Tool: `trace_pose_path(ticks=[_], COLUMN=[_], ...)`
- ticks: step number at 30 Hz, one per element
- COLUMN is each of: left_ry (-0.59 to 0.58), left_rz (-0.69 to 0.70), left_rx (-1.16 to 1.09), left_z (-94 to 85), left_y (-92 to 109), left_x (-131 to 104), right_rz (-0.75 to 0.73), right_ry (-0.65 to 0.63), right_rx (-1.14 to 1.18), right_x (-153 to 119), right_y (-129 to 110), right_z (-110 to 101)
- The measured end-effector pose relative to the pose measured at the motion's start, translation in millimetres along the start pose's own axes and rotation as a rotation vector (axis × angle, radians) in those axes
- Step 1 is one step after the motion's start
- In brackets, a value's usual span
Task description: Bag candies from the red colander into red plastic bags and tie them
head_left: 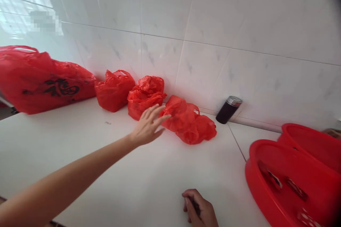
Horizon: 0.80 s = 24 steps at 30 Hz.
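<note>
My left hand (149, 126) stretches out over the white surface with its fingers spread and nothing in them. Its fingertips are in front of a crumpled red plastic bag (190, 124) and just below a bulging, bunched red bag (145, 97); whether they touch either cannot be made out. My right hand (201, 209) is low in the middle of the view, its thumb and fingers curled together. The inside of that hand is dark and hidden, so anything held there cannot be made out.
Along the tiled wall stand a big red bag with a black character (34, 81) and a smaller red bag (114, 92). A black flask (227, 110) with a silver lid leans by the wall. Two red tubs (257, 149) are at right; the nearer contains several small packets.
</note>
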<state>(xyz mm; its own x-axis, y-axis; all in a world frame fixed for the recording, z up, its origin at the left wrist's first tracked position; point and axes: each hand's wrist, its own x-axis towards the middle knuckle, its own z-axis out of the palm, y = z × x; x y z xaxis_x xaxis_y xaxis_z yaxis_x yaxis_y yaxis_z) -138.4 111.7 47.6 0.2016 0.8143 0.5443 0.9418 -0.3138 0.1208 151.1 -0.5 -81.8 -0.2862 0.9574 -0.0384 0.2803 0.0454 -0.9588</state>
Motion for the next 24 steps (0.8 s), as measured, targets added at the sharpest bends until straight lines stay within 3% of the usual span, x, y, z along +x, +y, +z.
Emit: trace_pose_path(ticks=[3, 5, 7, 10, 13, 15, 18, 21, 24], left_ry=[-0.162, -0.204, -0.224, -0.259, -0.253, -0.225, -0.185, -0.180, -0.162], left_rz=[-0.074, -0.183, -0.223, -0.216, -0.219, -0.232, -0.186, -0.111, -0.208], left_rx=[0.009, 0.017, 0.011, 0.009, 0.041, 0.076, 0.115, 0.084, 0.053], left_z=[43.0, 65.8, 80.0, 83.9, 74.2, 67.9, 68.8, 82.4, 99.3], left_y=[31, 35, 29, 15, 11, 21, 47, 64, 61], left_x=[28, 45, 56, 58, 48, 40, 29, 25, 35], right_rz=[-0.013, 0.005, -0.015, -0.156, -0.333, -0.355, -0.263, -0.250, -0.223], right_ry=[-0.059, -0.113, -0.081, 0.207, 0.456, 0.481, 0.377, 0.335, 0.452], right_rx=[0.029, 0.064, 0.062, -0.060, -0.284, -0.471, -0.618, -0.589, -0.527], right_x=[0, 5, 17, 54, 103, 131, 154, 149, 130], right_y=[-5, -12, -22, -40, -51, -50, -39, -27, -27], right_z=[-4, -13, -29, -62, -84, -87, -78, -72, -83])
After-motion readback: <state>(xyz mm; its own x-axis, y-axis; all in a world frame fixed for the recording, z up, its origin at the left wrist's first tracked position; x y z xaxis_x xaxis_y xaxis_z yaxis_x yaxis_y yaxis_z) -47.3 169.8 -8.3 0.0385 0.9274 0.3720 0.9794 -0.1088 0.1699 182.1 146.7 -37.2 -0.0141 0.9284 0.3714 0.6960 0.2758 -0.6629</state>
